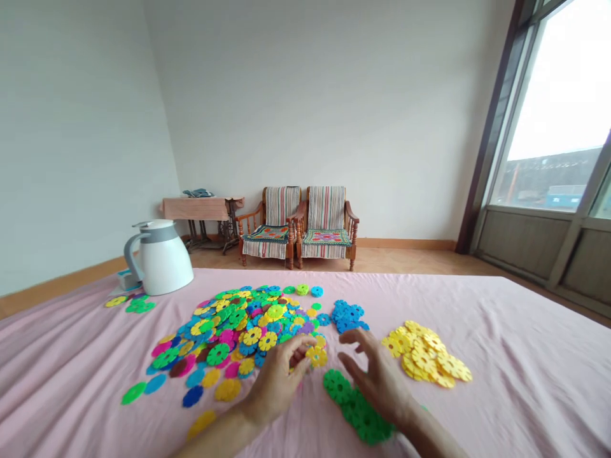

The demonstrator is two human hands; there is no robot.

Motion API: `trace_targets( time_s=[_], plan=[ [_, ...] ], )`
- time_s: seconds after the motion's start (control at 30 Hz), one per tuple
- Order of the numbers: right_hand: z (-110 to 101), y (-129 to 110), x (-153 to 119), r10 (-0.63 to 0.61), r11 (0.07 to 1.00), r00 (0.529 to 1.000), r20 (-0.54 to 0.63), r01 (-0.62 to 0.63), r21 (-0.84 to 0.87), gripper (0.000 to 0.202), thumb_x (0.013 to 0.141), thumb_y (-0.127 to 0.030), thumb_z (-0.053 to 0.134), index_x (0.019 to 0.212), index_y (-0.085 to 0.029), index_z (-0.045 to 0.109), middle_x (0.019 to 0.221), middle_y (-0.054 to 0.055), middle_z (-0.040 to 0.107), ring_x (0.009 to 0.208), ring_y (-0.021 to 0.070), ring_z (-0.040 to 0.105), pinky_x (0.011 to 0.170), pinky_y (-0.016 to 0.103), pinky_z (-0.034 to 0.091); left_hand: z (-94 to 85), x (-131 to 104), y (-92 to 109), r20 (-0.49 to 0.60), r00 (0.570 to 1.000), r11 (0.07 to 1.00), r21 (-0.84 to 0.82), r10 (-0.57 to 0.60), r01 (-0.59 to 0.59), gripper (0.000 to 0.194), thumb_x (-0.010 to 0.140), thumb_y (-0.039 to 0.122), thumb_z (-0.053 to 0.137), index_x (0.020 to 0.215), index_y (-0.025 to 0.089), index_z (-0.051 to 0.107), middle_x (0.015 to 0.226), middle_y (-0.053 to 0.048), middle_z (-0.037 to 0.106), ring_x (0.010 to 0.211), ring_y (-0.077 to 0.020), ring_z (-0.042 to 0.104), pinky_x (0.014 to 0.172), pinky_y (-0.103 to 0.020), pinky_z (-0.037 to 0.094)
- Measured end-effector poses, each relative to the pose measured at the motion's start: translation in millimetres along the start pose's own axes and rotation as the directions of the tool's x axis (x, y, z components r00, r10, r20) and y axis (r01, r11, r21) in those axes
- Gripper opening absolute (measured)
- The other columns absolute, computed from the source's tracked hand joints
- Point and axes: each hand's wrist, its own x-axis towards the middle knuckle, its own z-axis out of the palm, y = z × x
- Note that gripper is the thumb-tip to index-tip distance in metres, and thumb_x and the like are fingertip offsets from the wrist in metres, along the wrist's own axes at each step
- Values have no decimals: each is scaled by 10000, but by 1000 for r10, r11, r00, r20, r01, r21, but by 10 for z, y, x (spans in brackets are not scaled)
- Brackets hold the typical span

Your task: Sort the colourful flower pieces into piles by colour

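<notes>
1. Pink cloth on a table (525, 331), seen from head height, looking forward and down; two bare hands reaching in from the bottom edge;
2. Left hand (277, 378) partly closed, fingers curled toward the thumb; flower-shaped yellow disc (316, 357) right at the fingertips, on their right side; impossible to tell whether pinched there or only lying on the cloth;
3. Key relation: yellow disc in the gap between both hands, close by the left, clearly apart from the right; round in outline, so without a long axis;
4. Right hand (380, 383) open, thumb and forefinger spread apart, tips toward the disc; no piece visible in the grasp; green pile (363, 413) just below and to the left;
5. Round about: mixed heap (233, 318) of many-coloured discs beyond and left of the left hand; blue pile (347, 315) beyond the right hand; yellow pile (422, 355) to its right; white jug (167, 264) at the far left corner;
6. Hard to make out: left fingertips, blurred against the disc; part of the green pile, covered by the right hand; stray yellow piece (201, 421), partly behind the left forearm; lower discs of the heap, buried; both forearms, cut off at the bottom edge.
</notes>
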Motion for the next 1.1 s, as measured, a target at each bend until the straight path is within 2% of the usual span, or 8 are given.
trace_targets(
  time_s=[0.07,0.17,0.33,0.53,0.73,0.83,1.0,1.1],
  plan=[
    [83,-183,-39,-38,993,996,76,29,117,124,798,-274,510,898,-212,547,867,11,623,796,141,569,702,265,460,117,-11,52,33,999,993,-118,-3,7,245,816,227,526,1057,184,545,820,-36,661,726,-145,620,680,-240,507],
    [145,-257,-43,-32,987,997,69,21,159,72,815,-251,479,787,-204,526,740,-22,608,683,111,556,632,226,451,207,-48,79,47,999,984,-176,-5,13,282,826,272,532,1093,189,501,861,-50,659,756,-150,631,714,-255,518],
    [-61,160,87,142,981,974,-173,-162,-107,139,821,-263,433,802,-217,563,725,-18,633,667,145,577,611,246,441,74,-68,22,-22,1000,1000,4,2,-2,206,823,318,519,989,208,571,895,-42,664,797,-158,621,742,-264,509],
    [-554,748,88,304,842,838,-454,-459,-284,296,812,-319,354,891,-171,596,875,109,628,800,244,557,745,397,370,-328,49,-54,-49,999,980,198,-18,28,162,809,298,493,801,182,607,728,-11,658,680,-148,605,613,-226,465],
    [-609,937,18,318,661,717,-621,-637,-396,405,798,-376,362,1104,-171,532,1012,155,578,942,315,499,742,462,340,-549,58,-89,27,999,940,339,-42,31,133,766,223,489,722,172,603,675,6,621,625,-135,563,558,-210,394],
    [-518,960,34,261,657,743,-617,-605,-450,425,799,-385,364,1145,-174,493,1039,145,558,959,309,489,732,441,356,-556,20,-87,104,992,911,410,-77,28,90,717,191,519,715,172,607,694,12,610,606,-126,542,558,-210,376],
    [-355,896,53,177,759,848,-500,-441,-478,354,803,-330,373,1101,-186,500,1045,111,563,930,273,506,734,404,381,-471,-38,-52,136,988,906,424,-75,11,145,682,212,584,820,200,625,811,1,588,684,-137,541,597,-212,399],
    [-292,849,51,134,834,884,-447,-345,-430,331,796,-296,390,1080,-170,502,1030,111,562,907,244,531,755,381,404,-412,-52,-24,132,991,886,462,-39,-27,153,720,229,571,854,215,645,809,-14,574,748,-160,547,625,-223,403]
  ],
)
